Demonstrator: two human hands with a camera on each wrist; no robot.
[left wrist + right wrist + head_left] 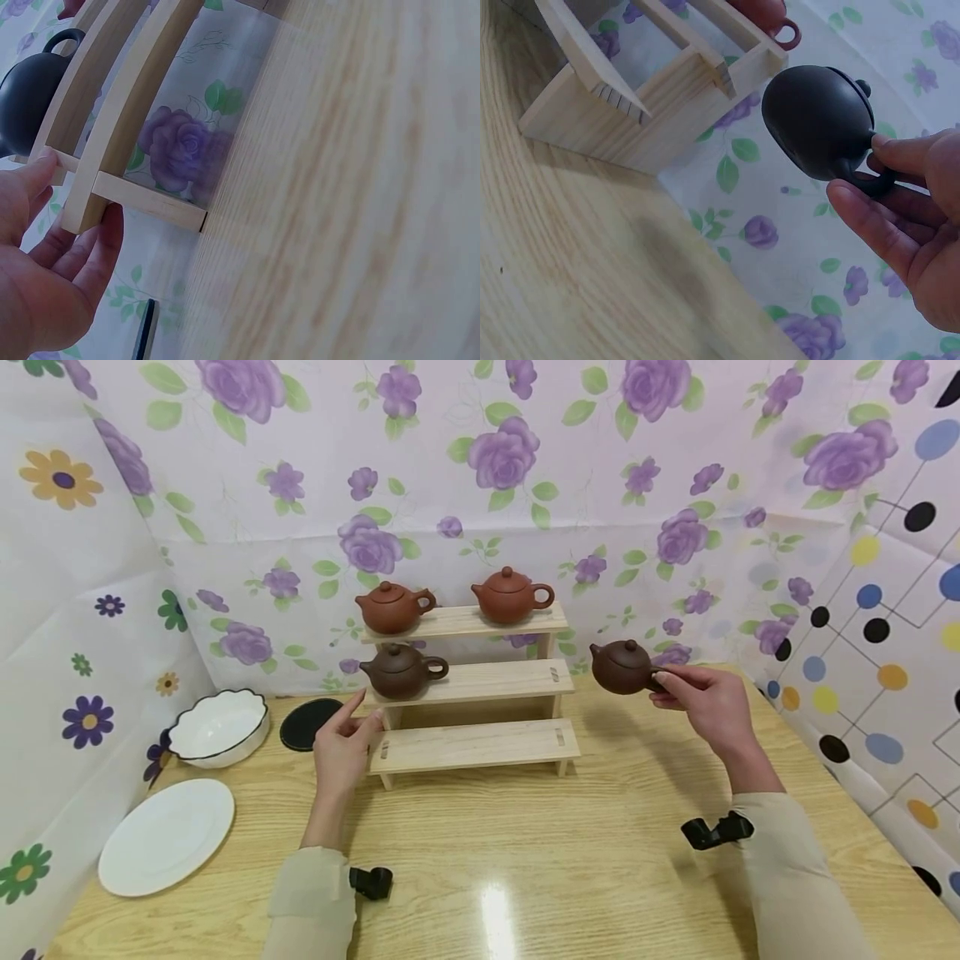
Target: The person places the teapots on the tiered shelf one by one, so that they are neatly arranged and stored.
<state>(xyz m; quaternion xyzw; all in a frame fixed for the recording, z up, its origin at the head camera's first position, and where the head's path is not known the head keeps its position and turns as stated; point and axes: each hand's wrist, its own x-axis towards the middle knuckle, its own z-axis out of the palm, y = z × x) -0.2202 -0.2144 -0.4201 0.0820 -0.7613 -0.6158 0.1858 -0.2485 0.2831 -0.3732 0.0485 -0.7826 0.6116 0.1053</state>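
My right hand [708,702] pinches the handle of a dark brown teapot [621,667] and holds it in the air, right of a three-tier wooden shelf [472,747]. The right wrist view shows the teapot [817,120] with thumb and fingers around its loop handle. At the shelf's left end, my left hand [343,747] grips the lowest step; in the left wrist view its fingers [109,244] curl under that step's end. Another dark brown teapot [396,672] stands on the middle tier's left. Two reddish-brown teapots, one left [390,610] and one right [507,597], stand on the top tier.
Left of the shelf are a round black mat [309,724], a white scalloped bowl [220,728] with a dark rim, and a white plate [167,837]. Flower-patterned cloth [420,468] hangs behind the wood-grain table [525,852], and dotted cloth [885,627] stands at the right.
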